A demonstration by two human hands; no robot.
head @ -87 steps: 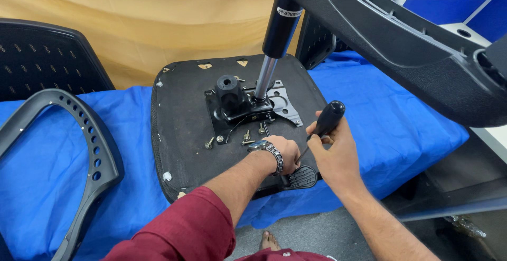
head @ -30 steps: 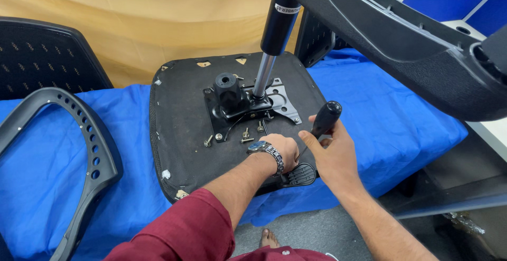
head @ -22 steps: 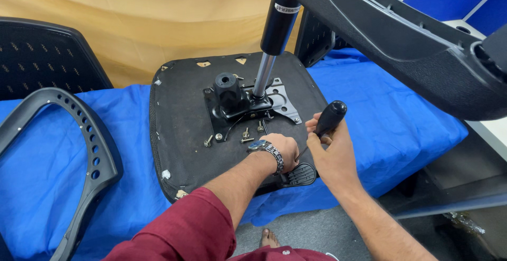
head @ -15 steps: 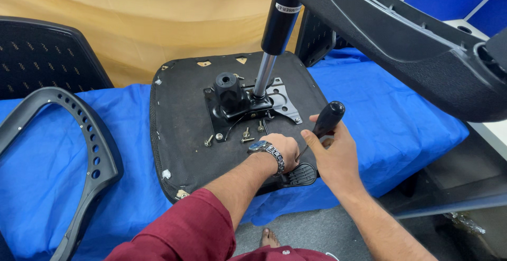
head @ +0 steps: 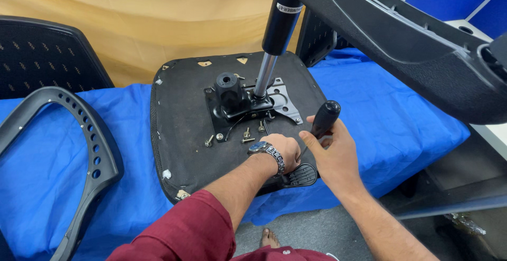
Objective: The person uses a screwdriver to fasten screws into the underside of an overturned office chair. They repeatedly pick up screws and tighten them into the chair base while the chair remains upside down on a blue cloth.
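The screwdriver [head: 323,119] stood tilted over the near right edge of the seat [head: 179,129], its black handle up; the right hand [head: 330,153] had it, fingers closed around the handle; the shaft ran down toward the left hand [head: 285,153], tip hidden; that left hand rested on the seat's near edge, fingers curled shut over something I could not make out, a watch [head: 266,150] on the wrist; just below it a ribbed black lever [head: 301,175] stuck out past the seat; loose bolts [head: 245,134] lay near the metal plate [head: 253,105]; a gas cylinder [head: 272,50] rose from it; the seat lay upside down on the blue-covered bench [head: 401,118]; an armrest [head: 79,155] lay well to the left.
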